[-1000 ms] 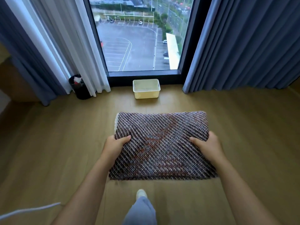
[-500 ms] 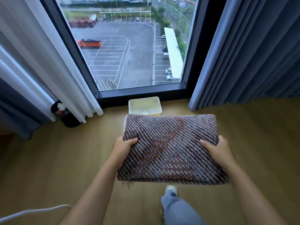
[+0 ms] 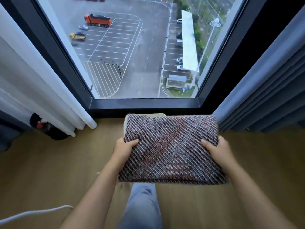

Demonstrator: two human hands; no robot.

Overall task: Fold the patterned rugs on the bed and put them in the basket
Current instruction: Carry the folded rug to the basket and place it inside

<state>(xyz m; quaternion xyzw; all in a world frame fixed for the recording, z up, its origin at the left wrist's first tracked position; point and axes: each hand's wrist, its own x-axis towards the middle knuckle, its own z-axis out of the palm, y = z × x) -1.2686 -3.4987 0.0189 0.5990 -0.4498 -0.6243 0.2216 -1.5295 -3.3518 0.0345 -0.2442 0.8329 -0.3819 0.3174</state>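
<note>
Spanning both hands, the folded patterned rug [image 3: 170,149] is held level above the wooden floor [image 3: 49,171], covering all but a rim sliver of the basket [image 3: 151,114] below the window [image 3: 140,47]. Left hand [image 3: 123,150] and right hand [image 3: 217,150] pinch its side edges: thumbs on top, fingers hidden underneath

A tall window [image 3: 135,55] with a dark frame [image 3: 145,104] looks down on a marked car park, where an orange truck [image 3: 98,20] stands near a yellow vehicle [image 3: 77,36]. A long white canopy [image 3: 189,42] runs beside parked cars. White sheer curtains [image 3: 33,83] hang on the left, grey-blue curtains [image 3: 267,90] on the right. A dark bin [image 3: 52,129] sits partly behind the white curtain. The floor [image 3: 49,171] is light wood, with a white cable [image 3: 33,214] lying across its lower left corner.
</note>
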